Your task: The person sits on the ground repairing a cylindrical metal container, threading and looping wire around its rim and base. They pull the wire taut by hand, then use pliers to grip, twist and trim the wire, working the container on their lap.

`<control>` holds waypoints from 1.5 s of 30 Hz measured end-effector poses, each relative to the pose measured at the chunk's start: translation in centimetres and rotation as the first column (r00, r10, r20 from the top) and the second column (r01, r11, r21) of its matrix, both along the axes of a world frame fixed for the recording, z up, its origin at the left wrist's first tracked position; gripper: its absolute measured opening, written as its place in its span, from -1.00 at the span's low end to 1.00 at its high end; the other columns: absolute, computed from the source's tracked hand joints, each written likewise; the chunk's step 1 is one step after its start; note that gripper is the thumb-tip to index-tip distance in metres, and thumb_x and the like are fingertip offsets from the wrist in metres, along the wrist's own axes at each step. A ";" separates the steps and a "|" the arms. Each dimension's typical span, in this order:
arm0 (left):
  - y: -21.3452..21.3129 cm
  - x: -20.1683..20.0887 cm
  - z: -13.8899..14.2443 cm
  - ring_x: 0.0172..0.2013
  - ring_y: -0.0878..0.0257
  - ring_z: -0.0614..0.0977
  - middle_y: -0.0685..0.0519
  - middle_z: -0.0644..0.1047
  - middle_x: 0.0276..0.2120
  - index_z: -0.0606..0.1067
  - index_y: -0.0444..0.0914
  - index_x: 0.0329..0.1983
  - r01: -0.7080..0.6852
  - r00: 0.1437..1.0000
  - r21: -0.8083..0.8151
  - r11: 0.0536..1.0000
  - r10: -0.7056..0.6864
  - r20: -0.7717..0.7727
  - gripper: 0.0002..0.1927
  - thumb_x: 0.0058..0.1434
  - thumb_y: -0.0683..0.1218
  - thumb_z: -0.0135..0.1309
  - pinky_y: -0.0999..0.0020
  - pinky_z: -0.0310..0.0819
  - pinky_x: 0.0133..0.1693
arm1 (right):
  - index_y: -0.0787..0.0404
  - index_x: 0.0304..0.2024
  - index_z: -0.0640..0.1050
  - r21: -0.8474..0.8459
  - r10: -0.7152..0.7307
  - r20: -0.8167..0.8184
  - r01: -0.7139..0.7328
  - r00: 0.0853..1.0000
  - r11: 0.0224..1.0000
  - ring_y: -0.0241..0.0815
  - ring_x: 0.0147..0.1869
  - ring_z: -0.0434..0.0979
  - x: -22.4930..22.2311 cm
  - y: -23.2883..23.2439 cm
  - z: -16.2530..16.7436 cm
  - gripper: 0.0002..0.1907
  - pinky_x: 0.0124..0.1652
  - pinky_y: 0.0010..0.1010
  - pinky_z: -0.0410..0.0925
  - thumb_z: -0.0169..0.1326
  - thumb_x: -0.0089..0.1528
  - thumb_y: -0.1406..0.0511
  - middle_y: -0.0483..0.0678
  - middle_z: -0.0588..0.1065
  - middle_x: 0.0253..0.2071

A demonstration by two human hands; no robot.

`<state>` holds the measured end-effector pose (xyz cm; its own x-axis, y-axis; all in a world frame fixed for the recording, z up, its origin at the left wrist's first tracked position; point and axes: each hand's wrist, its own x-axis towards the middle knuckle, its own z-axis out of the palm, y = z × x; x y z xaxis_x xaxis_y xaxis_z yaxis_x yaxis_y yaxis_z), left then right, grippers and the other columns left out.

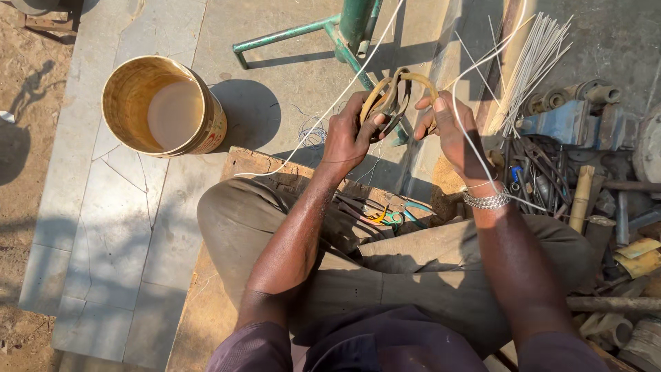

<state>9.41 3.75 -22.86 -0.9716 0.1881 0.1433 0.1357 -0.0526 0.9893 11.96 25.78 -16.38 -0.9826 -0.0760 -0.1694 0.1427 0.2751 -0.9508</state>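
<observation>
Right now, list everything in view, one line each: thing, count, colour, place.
bucket: one, tan, on the paved ground at upper left, holding pale liquid.
metal stand: one, green, top centre.
oval loops: a few, tan, gripped between both hands.
thin strand: one, white, running from the loops toward the top and down to the left.
bundle of rods: many, white, upper right.
vise: one, blue, right side.
scrap tools and cables: count unclear, dark, right side.
bracelet: one, silver, on the right wrist.
left hand: holding the loops.
right hand: holding the loops.
</observation>
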 end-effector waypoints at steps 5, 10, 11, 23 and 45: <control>-0.2 -1.9 0.9 -0.31 0.08 0.59 -0.09 0.48 -0.28 0.56 -0.27 0.05 0.005 0.981 -0.253 0.968 -0.054 -0.185 -0.74 0.37 -0.06 0.16 0.14 0.45 -0.25 | 0.34 0.30 0.30 0.479 0.165 -0.353 0.026 0.921 0.877 0.01 0.03 0.48 -1.8 0.3 0.2 -0.35 0.02 -0.23 0.41 0.04 0.13 0.46 0.16 0.44 0.20; 0.4 -2.3 -0.3 -0.43 0.04 0.55 -0.09 0.49 -0.42 0.63 -0.29 -0.04 0.078 0.989 -0.421 0.904 -0.124 -0.083 -0.77 0.33 -0.06 0.20 0.10 0.36 -0.34 | 0.22 0.09 0.52 0.633 0.403 -0.355 -0.101 0.843 0.768 0.10 0.28 0.49 -1.4 -0.8 0.3 -0.58 0.23 -0.12 0.41 0.23 0.17 0.46 0.05 0.47 0.24; 0.7 -2.3 -0.9 -0.43 0.09 0.57 -0.07 0.52 -0.42 0.62 -0.29 -0.05 0.055 0.993 -0.377 0.924 -0.091 -0.079 -0.78 0.34 -0.07 0.20 0.14 0.38 -0.35 | 0.23 0.02 0.52 0.661 0.401 -0.335 -0.091 0.853 0.745 0.11 0.24 0.48 -1.3 -0.9 0.2 -0.62 0.19 -0.11 0.41 0.27 0.15 0.42 0.05 0.46 0.18; -4.6 -5.9 -7.4 -0.45 0.28 0.52 0.02 0.49 -0.38 0.41 -0.31 -0.06 -0.602 0.761 0.623 0.499 0.123 0.637 -0.89 0.45 -0.17 0.04 0.19 0.57 -0.30 | 0.21 -0.19 0.58 0.296 -0.019 -0.245 0.094 0.969 0.951 -0.25 -0.40 0.59 0.3 8.4 1.5 -0.59 -0.31 -0.41 0.45 0.05 0.53 0.04 -0.12 0.52 -0.44; -2.6 -3.7 -3.7 -0.10 0.31 0.64 0.01 0.56 -0.11 0.49 -0.23 0.19 0.113 0.993 -0.079 0.990 -0.115 -0.027 -0.62 0.33 -0.34 0.13 0.30 0.64 -0.13 | 0.10 -0.33 0.33 -0.800 -0.407 0.168 0.365 0.898 0.475 -0.37 -0.30 0.50 1.8 23.9 -4.6 -0.55 -0.45 -0.57 0.13 0.00 0.61 0.06 -0.22 0.32 -0.42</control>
